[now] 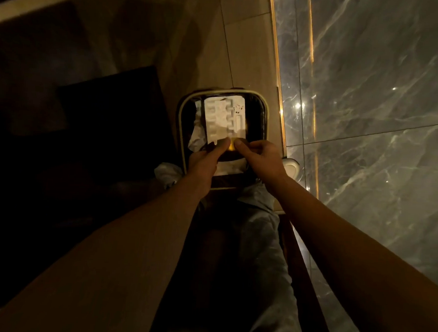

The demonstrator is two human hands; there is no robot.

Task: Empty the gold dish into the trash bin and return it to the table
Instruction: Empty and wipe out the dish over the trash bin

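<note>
Your left hand and right hand both pinch the gold dish, fingers closed on its edges. The dish is held over the open bin, mostly hidden by your hands; its tilt cannot be read. White packaging lies inside the bin. Dim light.

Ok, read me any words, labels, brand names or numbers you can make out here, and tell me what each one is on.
No text can be read.
White packaging in the trash bin: small dark marks near its top right corner, too small and blurred to read.
Gold dish, held over the bin by the left hand and right hand: no marking visible.
</note>
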